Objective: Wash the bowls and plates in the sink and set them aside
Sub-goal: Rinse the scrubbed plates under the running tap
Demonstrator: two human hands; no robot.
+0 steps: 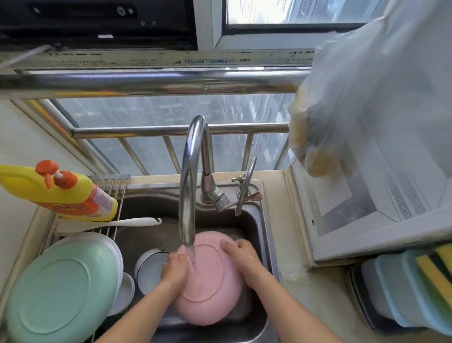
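Note:
A pink plate [209,282] is held upside down over the steel sink [261,224], its underside facing me. Water from the tall curved faucet [191,169] runs onto its left part. My left hand [175,269] grips the plate's left edge, right under the stream. My right hand [242,255] holds the upper right rim, fingers curled over it. A white bowl [148,269] sits in the sink to the left of the plate, partly hidden by my left hand.
A green plate [59,288] lies upside down on white dishes on the rack left of the sink. Behind it are a white spatula [108,224] and a yellow detergent bottle [53,189]. Sponges [435,279] sit in a tray at right. A plastic bag [351,112] hangs upper right.

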